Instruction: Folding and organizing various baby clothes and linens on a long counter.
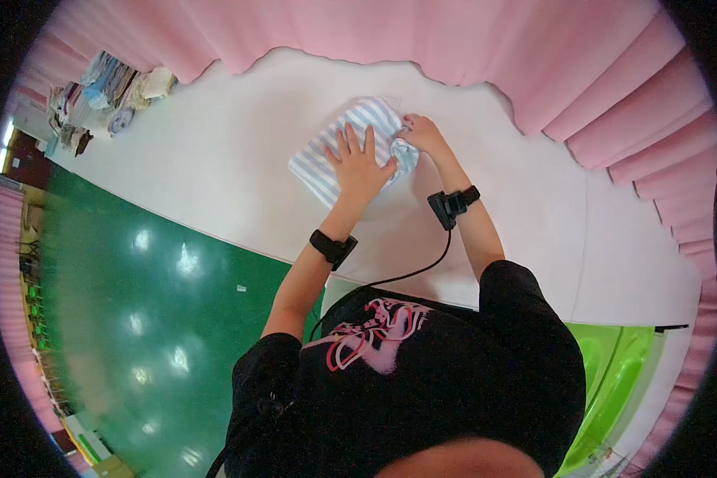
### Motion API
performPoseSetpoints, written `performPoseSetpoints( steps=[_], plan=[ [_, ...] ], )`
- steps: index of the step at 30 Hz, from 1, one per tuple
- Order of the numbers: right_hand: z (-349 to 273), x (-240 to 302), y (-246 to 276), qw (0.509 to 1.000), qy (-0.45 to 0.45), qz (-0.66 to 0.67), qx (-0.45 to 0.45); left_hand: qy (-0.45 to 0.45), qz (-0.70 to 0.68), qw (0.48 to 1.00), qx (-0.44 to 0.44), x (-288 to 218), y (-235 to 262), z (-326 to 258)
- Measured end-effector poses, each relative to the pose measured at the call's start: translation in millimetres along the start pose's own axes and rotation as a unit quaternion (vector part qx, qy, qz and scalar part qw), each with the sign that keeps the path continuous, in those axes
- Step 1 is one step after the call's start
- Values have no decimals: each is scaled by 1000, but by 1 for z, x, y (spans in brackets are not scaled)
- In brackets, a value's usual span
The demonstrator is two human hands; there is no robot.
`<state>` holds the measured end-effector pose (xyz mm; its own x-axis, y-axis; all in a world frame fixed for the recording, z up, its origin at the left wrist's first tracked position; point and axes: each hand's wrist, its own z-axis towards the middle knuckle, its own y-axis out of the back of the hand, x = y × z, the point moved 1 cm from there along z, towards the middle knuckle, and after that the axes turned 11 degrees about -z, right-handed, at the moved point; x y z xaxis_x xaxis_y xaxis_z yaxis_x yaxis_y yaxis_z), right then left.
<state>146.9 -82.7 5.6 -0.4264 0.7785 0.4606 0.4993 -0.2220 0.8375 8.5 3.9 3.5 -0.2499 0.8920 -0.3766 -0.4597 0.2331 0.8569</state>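
The left hand [360, 165] lies flat, palm down, on a folded cloth w/ light blue and white stripes [338, 147]; its fingers [346, 142] are spread apart and straight, pressing on the fabric, not clamped on anything. The right hand [422, 134] sits just beside it, at the cloth's right edge; its fingers [410, 122] are curled together, pinching a bunched bit of the same cloth (exact grip is partly hidden by the hand itself). The cloth lies on a white surface [215, 167], under the left fingers and reaching out beyond their tips and to their left; the crumpled corner is between the two hands.

Each wrist carries a black band w/ a small black box: left band [332, 246], right band [452, 204]; a black cable [410, 275] runs from the right one back toward the body. The person wears a black shirt w/ a pink print [374, 342].

Well beyond the left fingers, far off to their left at the surface's far corner, lies a pile of mixed cloths [115, 92]. A pink pleated curtain [470, 40] hangs past the fingertips and round to the right. Below the left forearm is a shiny green floor [135, 303]; below the right elbow, a bright green plastic object [613, 382], shape unclear.
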Motion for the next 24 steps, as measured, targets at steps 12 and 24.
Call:
performPoseSetpoints(
  steps=[12, 24],
  plan=[
    [-7, 22, -30, 960, 138, -200, -140, 12, -63, 998, 13, 31, 12, -29],
    [-3, 11, 4, 972, 71, 215, 63, 455, -784, 419, 48, 90, 18, -59]
  ],
)
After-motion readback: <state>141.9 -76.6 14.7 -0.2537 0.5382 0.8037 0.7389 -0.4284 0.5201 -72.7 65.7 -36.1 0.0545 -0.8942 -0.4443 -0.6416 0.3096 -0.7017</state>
